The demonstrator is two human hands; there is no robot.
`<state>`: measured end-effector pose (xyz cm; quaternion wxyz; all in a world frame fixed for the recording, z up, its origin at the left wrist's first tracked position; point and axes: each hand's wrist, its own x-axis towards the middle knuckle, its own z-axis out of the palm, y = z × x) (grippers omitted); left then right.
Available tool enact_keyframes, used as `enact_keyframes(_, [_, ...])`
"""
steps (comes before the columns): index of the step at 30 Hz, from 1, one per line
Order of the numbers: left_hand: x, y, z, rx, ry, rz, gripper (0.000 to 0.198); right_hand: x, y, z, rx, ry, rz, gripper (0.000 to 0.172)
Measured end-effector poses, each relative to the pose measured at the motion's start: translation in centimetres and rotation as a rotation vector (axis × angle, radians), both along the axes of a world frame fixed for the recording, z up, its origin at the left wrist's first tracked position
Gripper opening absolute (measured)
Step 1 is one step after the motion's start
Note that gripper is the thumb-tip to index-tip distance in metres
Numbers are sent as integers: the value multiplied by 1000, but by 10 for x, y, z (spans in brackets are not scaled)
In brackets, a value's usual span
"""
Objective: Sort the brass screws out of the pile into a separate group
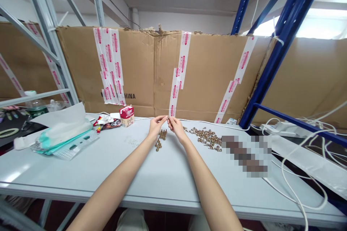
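Note:
My left hand (pixel 156 126) and my right hand (pixel 176 126) meet above the far part of a pale grey table (pixel 108 195), their fingertips pinching a small brass fitting (pixel 168 118) between them. Just below my left hand lie two short rows of brass fittings (pixel 162 134) (pixel 158 145). To the right of my right hand spreads a loose heap of similar brass fittings (pixel 204 138). Their exact type is too small to tell.
A tissue pack in teal wrapping (pixel 63 130) and a red-and-white carton (pixel 127 115) stand at the table's left, near snack wrappers (pixel 106 122). A pixelated patch (pixel 246 156) covers part of the right side. Taped cardboard (pixel 138 68) rises behind; white cables (pixel 298 166) trail right.

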<state>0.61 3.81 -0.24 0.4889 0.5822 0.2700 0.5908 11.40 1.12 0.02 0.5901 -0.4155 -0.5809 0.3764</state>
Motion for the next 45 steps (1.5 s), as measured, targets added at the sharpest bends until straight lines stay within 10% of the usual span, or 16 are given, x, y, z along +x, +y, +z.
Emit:
enact_keyframes(9, [-46,42,-3,146,482,145,24,55,-14,2,-451,-993,-706,37])
enact_keyframes(12, [-73,59,-11,146,714,-15,22,64,-21,1,-585,-1222,-796,31])
enact_keyframes(22, [-131,79,-20,-106,1016,-198,36,16,-19,2,-229,-1103,-149,22])
enact_keyframes(39, [-128,83,-24,-64,1123,-233,34,11,-17,-9,-201,-1069,-67,16])
enact_keyframes(45, [-124,86,-28,-39,1152,-228,28,17,-15,0,-180,-712,47,13])
